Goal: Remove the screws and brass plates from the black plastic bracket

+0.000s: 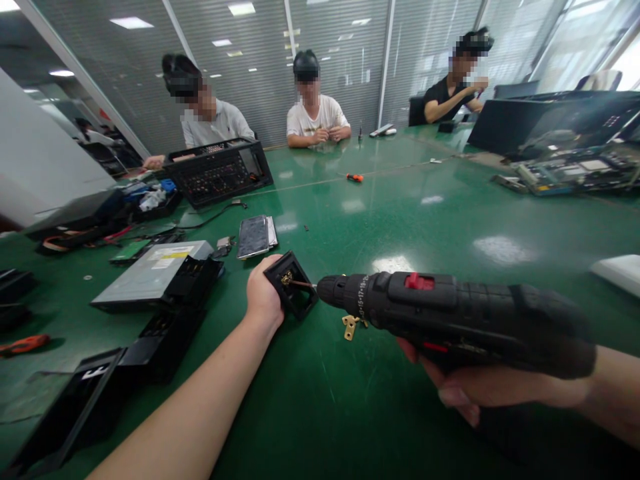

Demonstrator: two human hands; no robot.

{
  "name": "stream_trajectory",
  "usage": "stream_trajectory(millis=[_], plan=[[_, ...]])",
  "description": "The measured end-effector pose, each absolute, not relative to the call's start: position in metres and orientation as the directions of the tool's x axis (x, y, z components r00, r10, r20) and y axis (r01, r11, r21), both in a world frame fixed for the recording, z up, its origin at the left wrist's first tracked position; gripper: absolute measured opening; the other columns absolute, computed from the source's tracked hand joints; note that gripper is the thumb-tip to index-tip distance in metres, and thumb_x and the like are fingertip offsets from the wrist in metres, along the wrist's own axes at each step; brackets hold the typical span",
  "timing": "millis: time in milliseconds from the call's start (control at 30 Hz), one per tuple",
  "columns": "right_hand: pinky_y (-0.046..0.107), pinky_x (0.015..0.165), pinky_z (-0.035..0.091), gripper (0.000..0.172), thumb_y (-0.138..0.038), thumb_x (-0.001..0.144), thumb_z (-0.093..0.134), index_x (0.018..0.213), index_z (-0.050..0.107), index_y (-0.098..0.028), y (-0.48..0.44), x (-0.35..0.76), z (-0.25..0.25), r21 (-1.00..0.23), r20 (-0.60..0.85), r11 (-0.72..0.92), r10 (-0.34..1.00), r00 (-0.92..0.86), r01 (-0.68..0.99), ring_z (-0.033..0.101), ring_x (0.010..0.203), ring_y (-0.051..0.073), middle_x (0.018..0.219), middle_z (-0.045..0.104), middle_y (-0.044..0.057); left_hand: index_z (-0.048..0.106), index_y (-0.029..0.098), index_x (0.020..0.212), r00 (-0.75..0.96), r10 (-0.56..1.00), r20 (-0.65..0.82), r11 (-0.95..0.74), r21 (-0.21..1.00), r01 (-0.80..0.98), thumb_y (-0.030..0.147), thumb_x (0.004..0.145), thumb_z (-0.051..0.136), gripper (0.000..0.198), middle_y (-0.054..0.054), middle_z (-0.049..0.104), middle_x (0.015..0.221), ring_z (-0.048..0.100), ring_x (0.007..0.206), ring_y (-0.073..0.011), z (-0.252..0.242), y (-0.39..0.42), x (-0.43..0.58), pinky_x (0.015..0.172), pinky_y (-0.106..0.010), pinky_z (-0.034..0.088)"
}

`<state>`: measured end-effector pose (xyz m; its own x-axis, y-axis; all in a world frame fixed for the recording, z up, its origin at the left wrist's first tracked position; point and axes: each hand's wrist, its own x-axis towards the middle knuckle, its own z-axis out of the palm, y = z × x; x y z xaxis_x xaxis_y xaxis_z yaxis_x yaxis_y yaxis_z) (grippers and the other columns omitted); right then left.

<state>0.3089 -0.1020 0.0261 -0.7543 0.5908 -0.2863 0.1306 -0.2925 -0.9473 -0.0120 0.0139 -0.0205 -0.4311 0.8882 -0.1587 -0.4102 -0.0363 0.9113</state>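
Observation:
My right hand [465,387] is wrapped round the handle of a black cordless drill [480,320], which points left. The drill's long thin bit [304,285] reaches into a black square frame [303,308] and ends at a brass-coloured part [287,279] inside it. Whether the tip sits in a screw is too small to tell. My left hand [264,293] grips the frame by its left side, with the fingers mostly hidden behind it. Under the drill's chuck, a gold-coloured metal bracket [350,327] with holes lies on the green table [310,400].
A silver optical drive [150,273] and black plastic panels [170,340] lie at left. Further off are a flat dark rectangular device [253,237], an opened black case [220,175], an orange screwdriver [355,178] and circuit boards [575,170]. Several people sit across the table.

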Motion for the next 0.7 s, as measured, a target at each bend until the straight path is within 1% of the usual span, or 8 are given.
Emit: stream_trajectory(millis=[133,233,367,533,700], plan=[[0.022,0.066,0.063,0.039,-0.041,0.091,0.095,0.116,0.071,-0.024,-0.1002,0.3077,0.0281,-0.952,-0.274,-0.279,0.583,-0.765,0.128,0.075,0.066,0.012,0.077,0.071,-0.005,0.070,0.023,0.080,-0.426,0.895,-0.136,-0.052,0.914,-0.401,0.040,0.065,0.084,0.027,0.001,0.067,0.069,0.064,0.063,-0.0195,-0.0221,0.0131,-0.0130,0.061,-0.031,0.050],[0.022,0.067,0.064,0.037,-0.041,0.094,0.093,0.119,0.071,-0.025,-0.1012,0.3075,0.0298,-0.952,-0.275,-0.274,0.586,-0.762,0.133,0.075,0.067,0.012,0.079,0.071,-0.005,0.069,0.023,0.079,-0.420,0.898,-0.133,-0.051,0.916,-0.398,0.041,0.066,0.085,0.028,0.001,0.066,0.069,0.064,0.062,-0.0195,-0.0231,0.0142,-0.0136,0.062,-0.032,0.050],[0.020,0.067,0.062,0.037,-0.039,0.093,0.093,0.118,0.071,-0.025,-0.1030,0.3080,0.0274,-0.942,-0.301,-0.304,0.588,-0.751,0.139,0.075,0.067,0.010,0.082,0.070,-0.005,0.068,0.022,0.077,-0.415,0.901,-0.126,-0.064,0.908,-0.415,0.040,0.062,0.085,0.029,0.001,0.066,0.068,0.064,0.063,-0.0191,-0.0233,0.0156,-0.0138,0.063,-0.031,0.051],[0.019,0.064,0.062,0.042,-0.042,0.089,0.098,0.119,0.073,-0.026,-0.1021,0.3088,0.0217,-0.951,-0.266,-0.288,0.593,-0.760,0.108,0.075,0.066,0.011,0.078,0.074,-0.005,0.066,0.023,0.076,-0.417,0.902,-0.111,-0.076,0.910,-0.407,0.042,0.063,0.086,0.031,0.003,0.064,0.067,0.062,0.062,-0.0177,-0.0239,0.0159,-0.0137,0.062,-0.030,0.049],[0.019,0.065,0.064,0.042,-0.040,0.090,0.098,0.122,0.075,-0.026,-0.1000,0.3106,0.0223,-0.946,-0.282,-0.305,0.594,-0.754,0.113,0.078,0.068,0.011,0.085,0.074,-0.005,0.067,0.022,0.074,-0.425,0.896,-0.124,-0.070,0.908,-0.413,0.040,0.061,0.083,0.027,0.002,0.065,0.067,0.062,0.063,-0.0175,-0.0221,0.0158,-0.0126,0.062,-0.030,0.050]])
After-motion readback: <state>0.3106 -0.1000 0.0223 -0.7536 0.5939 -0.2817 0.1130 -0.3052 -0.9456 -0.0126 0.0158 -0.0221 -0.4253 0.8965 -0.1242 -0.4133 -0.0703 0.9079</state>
